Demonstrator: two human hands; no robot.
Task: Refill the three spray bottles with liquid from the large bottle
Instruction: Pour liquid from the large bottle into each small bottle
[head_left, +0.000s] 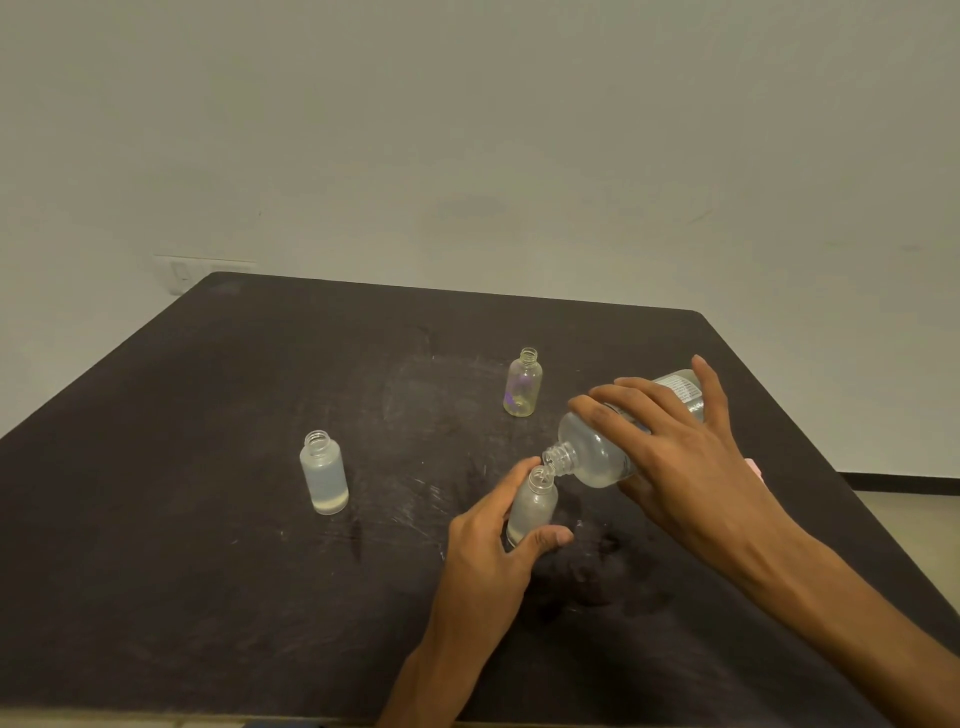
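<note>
Three small clear spray bottles, all with their tops off and necks bare, stand or are held on the dark bench (208, 519). The left small bottle (323, 472) stands upright and alone toward the left; it looks frosted and holds a shallow layer of pale liquid at the bottom. The far small bottle (523, 382) stands upright behind the hands, near the middle of the bench, with a thin yellowish layer at its base and a purple tint on its wall.

The near small bottle (533, 505) is in the left hand (491, 545), whose grip wraps it: thumb across the lower front, fingers curled behind the body up to the shoulder. This bottle leans slightly, its long axis close to upright and its open mouth pointing up and a little right. A little liquid sits at its bottom.

The large bottle (597, 452) is clasped from above by the right hand (675, 447), fingers spread over its body and thumb beneath. Its long axis lies nearly level, tilted down to the left, base toward the far right where a printed label shows. Its uncapped threaded neck points down-left and meets the mouth of the near small bottle. Clear liquid pools in its lower shoulder.

A bit of pink object (754, 466) peeks out beyond the right hand; what it is cannot be told.
</note>
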